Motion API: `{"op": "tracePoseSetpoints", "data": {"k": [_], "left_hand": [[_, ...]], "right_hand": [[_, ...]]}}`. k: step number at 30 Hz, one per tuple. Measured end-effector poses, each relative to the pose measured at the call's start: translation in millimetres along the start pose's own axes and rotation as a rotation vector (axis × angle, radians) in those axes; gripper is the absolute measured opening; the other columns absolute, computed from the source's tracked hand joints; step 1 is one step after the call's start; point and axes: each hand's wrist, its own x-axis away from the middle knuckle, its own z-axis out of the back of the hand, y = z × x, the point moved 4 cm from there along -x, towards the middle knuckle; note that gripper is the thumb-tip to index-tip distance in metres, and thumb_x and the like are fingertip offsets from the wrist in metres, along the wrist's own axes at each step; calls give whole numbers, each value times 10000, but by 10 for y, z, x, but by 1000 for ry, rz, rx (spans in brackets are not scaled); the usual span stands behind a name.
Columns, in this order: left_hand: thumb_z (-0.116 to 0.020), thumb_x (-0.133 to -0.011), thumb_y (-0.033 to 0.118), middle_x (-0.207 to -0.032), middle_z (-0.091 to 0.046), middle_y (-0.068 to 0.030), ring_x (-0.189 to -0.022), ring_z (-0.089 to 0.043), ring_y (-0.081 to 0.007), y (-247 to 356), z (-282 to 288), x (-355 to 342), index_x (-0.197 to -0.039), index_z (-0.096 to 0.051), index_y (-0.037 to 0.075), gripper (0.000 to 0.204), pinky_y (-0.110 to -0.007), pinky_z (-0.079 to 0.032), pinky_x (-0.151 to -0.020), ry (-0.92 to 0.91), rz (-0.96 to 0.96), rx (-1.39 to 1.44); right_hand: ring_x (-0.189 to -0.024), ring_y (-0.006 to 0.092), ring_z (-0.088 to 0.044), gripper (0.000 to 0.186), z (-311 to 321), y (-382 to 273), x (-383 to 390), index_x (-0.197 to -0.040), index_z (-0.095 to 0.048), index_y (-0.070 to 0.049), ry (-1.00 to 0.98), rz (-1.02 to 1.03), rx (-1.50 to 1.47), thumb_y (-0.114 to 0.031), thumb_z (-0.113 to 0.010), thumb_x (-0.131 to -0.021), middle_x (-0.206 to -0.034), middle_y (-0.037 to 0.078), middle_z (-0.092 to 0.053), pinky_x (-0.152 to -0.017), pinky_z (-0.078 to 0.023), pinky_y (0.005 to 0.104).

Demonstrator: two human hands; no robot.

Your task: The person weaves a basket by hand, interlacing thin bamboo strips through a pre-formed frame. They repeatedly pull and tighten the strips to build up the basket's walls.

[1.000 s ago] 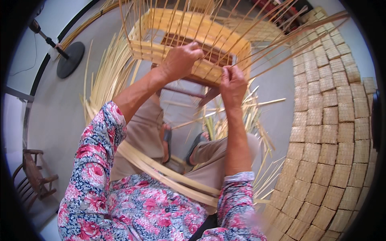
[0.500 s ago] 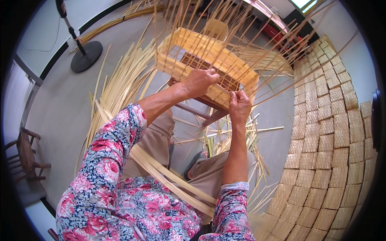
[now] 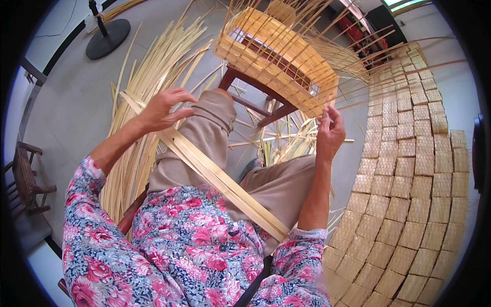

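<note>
The left hand [image 3: 162, 111] has its fingers spread and holds nothing, near the left knee [image 3: 212, 105]. The right hand [image 3: 330, 134] pinches the near right corner of the woven basket [image 3: 245, 59] with its thumb and finger. The basket sits on a dark red-brown stool [image 3: 279, 115], with thin sticks poking out. Long flat strips [image 3: 220, 183] lie across the lap. More strips [image 3: 163, 61] are heaped on the left, and small woven squares [image 3: 409, 179] stand in rows on the right.
</note>
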Motion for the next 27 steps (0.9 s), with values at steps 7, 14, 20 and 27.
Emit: {"op": "tracePoseSetpoints", "data": {"k": [7, 14, 20, 27], "left_hand": [[-726, -896, 264, -890, -663, -109, -831, -631, -287, -226, -27, 425, -965, -721, 43, 232, -397, -495, -780, -318, 53, 133], [-744, -879, 134, -780, -647, -65, -752, -630, -176, -18, 82, 296, -864, -713, 11, 127, -325, -490, -680, -419, 186, 371], [-722, -899, 137, -784, -638, -107, -747, -627, -250, 278, 129, 82, -863, -668, 5, 147, -362, -503, -701, -537, 77, 349], [-670, -954, 224, -767, -589, -141, -740, -600, -354, 535, 243, -427, -886, -582, 30, 224, -414, -469, -653, -226, -128, -2]], "right_hand": [[-815, 126, -643, 338, -303, -315, 1485, -1098, -688, -9, -1023, -344, -284, -317, -554, -1058, -898, 34, -695, -715, -540, 300], [-618, 132, -432, 363, -349, -698, 1801, -885, -601, 25, -1268, -204, -184, -312, -619, -1018, -648, 114, -446, -577, -410, 363], [-626, 149, -575, 211, -86, -738, 1643, -921, -660, 4, -1194, -72, -90, -185, -607, -999, -675, 115, -578, -595, -466, 343], [-679, 107, -629, 204, 569, -649, 1076, -1166, -654, -46, -881, -306, 8, -57, -566, -982, -732, 30, -650, -611, -505, 281]]}}
